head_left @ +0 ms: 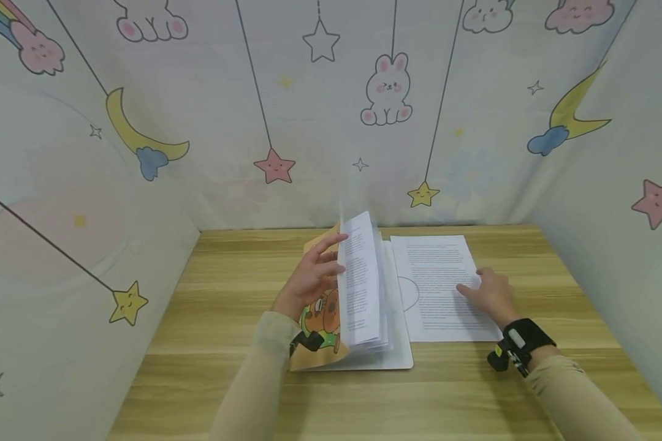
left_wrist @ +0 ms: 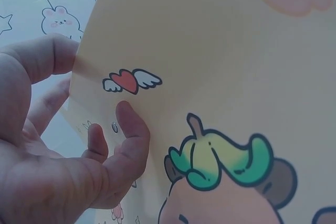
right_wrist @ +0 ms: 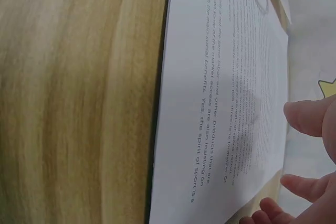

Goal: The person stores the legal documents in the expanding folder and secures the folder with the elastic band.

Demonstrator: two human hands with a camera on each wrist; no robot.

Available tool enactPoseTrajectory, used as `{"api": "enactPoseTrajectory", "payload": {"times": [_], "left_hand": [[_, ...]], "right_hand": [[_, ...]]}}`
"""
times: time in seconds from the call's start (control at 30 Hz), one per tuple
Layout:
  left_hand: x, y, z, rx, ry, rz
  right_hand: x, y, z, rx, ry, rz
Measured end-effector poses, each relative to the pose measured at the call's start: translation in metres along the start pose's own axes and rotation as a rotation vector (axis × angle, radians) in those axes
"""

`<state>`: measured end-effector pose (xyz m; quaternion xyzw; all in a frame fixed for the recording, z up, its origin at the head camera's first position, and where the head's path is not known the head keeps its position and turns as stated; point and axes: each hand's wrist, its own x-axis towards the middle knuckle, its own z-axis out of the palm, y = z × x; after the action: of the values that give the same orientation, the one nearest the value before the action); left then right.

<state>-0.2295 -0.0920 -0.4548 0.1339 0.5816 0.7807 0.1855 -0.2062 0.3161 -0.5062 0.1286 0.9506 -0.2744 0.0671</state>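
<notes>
A folder (head_left: pixel 364 358) with an orange cartoon cover (left_wrist: pixel 220 66) stands partly open on the table, its cover and several printed pages (head_left: pixel 361 282) raised upright. My left hand (head_left: pixel 311 275) holds the raised cover at its free edge. Two digits reach over that edge, while other fingers lie curled along the orange outer side. To the right of the folder lies a printed sheet (head_left: pixel 438 288) with a thin curved outline at its left edge. My right hand (head_left: pixel 491 297) is over the sheet's right side, thumb and fingers spread apart, nothing between them.
A wood-grain table (head_left: pixel 342 404) carries everything. White cloth walls (head_left: pixel 320 122) with cartoon moons, stars and rabbits enclose it at the back and both sides. A black strap with a small device (head_left: pixel 521 346) sits on my right wrist.
</notes>
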Motion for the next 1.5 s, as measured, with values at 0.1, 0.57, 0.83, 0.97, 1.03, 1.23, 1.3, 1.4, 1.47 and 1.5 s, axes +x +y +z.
{"api": "enactPoseTrajectory", "payload": {"times": [0.1,0.57,0.83,0.97,1.03,1.23,1.3,1.4,1.47,1.5], "left_hand": [[0.0,0.0,-0.001,0.001,-0.008,0.006],[0.001,0.003,-0.002,0.003,-0.027,0.004],[0.001,0.003,-0.002,0.001,-0.012,-0.008],[0.0,0.002,-0.001,-0.002,-0.02,-0.006],[-0.001,0.002,-0.001,-0.004,-0.023,0.0],[-0.002,0.001,-0.001,-0.005,-0.025,0.008],[-0.001,0.001,-0.002,-0.006,-0.024,0.01],[-0.001,0.001,-0.002,-0.011,-0.027,0.014],[-0.001,0.001,-0.003,-0.009,-0.03,0.016],[-0.002,0.001,-0.003,-0.011,-0.032,0.019]], "right_hand": [[0.0,0.0,-0.001,-0.039,-0.017,0.037],[-0.001,-0.013,-0.005,-0.244,-0.083,0.151],[0.0,-0.011,-0.012,-0.214,-0.111,0.138],[0.0,-0.01,-0.013,-0.184,-0.129,0.164],[-0.001,-0.01,-0.014,-0.145,-0.134,0.174],[-0.003,-0.007,-0.016,0.022,-0.136,0.186],[-0.002,-0.006,-0.016,0.056,-0.143,0.184],[0.0,-0.004,-0.016,0.06,-0.155,0.179],[0.001,-0.002,-0.016,0.047,-0.163,0.166],[0.002,-0.002,-0.017,0.037,-0.167,0.157]]}}
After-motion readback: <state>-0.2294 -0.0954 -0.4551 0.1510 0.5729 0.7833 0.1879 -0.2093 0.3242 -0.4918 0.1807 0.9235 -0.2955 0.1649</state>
